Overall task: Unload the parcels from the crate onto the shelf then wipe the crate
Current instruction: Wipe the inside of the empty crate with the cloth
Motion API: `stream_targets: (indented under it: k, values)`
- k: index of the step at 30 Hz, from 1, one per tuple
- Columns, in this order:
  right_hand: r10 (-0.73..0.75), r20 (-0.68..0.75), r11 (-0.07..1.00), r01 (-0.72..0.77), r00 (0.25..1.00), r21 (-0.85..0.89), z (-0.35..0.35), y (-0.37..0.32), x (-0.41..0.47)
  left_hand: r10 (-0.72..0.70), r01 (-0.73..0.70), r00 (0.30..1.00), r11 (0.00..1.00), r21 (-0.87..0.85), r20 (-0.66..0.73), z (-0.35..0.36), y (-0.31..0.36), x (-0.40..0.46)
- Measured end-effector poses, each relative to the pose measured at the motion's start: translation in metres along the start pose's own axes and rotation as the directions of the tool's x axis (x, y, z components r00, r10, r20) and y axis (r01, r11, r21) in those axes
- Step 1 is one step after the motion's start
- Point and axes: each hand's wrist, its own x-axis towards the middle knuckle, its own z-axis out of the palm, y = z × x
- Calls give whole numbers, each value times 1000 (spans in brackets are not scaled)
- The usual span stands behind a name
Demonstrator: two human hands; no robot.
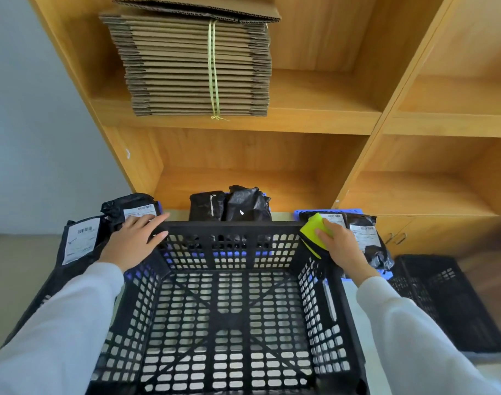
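Note:
A black lattice crate [229,309] stands in front of me with nothing inside it. My left hand [132,240] grips its far left corner, thumb hooked over the rim. My right hand [343,246] presses a yellow-green cloth [314,232] against the crate's far right corner. Black parcels with white labels lie around the crate: two at the left [81,243], two on the low shelf behind it [229,205], and others at the right [366,232].
A wooden shelf unit [314,118] rises ahead, with a tied stack of flat cardboard [198,67] on an upper shelf. A blue surface [300,213] shows under the parcels. A second black crate [443,297] lies at the right.

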Motion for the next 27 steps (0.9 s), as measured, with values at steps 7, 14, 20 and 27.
stream_targets:
  k: [7, 14, 20, 27]
  values:
    - [-21, -78, 999, 24, 997, 44, 2, -2, 13, -29, 29, 999, 1000, 3, -18, 5, -2, 1]
    - [-114, 49, 993, 114, 992, 10, -11, -2, 33, -48, 46, 998, 998, -40, -45, 5, -2, 3]
    - [-159, 144, 983, 170, 977, -69, -10, -16, 44, -96, 88, 993, 989, -120, -68, 2, 0, 2]
    - [-221, 185, 958, 249, 958, -142, 10, -45, 47, -165, 136, 982, 952, -274, -87, 5, -5, 2]
